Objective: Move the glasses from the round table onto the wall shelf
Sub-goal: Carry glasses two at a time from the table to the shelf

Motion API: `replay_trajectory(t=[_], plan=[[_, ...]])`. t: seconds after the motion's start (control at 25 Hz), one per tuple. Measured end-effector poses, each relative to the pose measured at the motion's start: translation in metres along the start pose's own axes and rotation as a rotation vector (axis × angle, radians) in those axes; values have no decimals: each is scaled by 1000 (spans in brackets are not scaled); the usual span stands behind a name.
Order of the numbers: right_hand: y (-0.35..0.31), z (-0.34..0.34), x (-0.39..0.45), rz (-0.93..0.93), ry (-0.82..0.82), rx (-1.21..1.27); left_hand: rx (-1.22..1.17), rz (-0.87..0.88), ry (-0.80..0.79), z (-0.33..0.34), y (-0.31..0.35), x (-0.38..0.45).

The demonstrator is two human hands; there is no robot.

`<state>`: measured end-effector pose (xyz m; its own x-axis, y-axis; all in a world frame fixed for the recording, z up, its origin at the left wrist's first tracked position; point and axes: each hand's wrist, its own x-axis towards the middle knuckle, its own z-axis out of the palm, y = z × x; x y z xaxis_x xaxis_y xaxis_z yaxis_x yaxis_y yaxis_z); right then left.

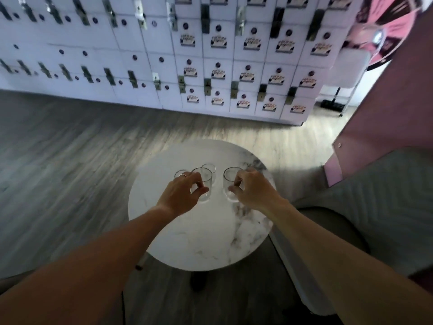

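— Glasses, 4 of them by my count, all on the far half of the round marble table [199, 240]. Can you see how the fingers sit on them?

— Yes. On the left hand [181, 195] the thumb and fingers are curled round the side of the left clear glass [203, 184], thumb on the near side, fingers wrapped over the wall just under the rim. A ring [182, 175] shows on one finger.

— And the other?

— The right hand [254, 191] is closed the same way on the right clear glass [228, 184], thumb near us, fingers hooked across the far side. Both glasses stand upright, close together but apart from each other.

— Lifted or still down?

— I cannot tell; their bases look to be at the tabletop, yet the picture is a bit smeared there.

— What about the 2 spare ones?

— A third glass [209, 168] stands just behind the left-held one, and a fourth glass [180, 173] peeks out beyond the left knuckles, mostly hidden by the hand.

— Further out?

— 2 bare forearms reach in from the near edge, one from each side. The table stands on a grey wood-plank floor [70, 165]. Beyond it a bank of white lockers [164, 55] fills the back wall, many doors carrying small stickers. To the right is a pink panel [379, 109], and below it a grey quilted seat [384, 198] beside the table.
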<state>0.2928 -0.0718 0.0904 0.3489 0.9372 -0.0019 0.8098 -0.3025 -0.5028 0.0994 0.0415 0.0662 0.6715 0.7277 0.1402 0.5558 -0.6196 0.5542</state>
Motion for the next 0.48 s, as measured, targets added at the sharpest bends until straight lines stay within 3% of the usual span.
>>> replay_trajectory(t=[0.24,0.48], plan=[[6,-109,-79,175,217,33,-35,310,-2,-24,113,20],[45,-213,-209,349,454,-18,-97,552,-36,0,260,11]])
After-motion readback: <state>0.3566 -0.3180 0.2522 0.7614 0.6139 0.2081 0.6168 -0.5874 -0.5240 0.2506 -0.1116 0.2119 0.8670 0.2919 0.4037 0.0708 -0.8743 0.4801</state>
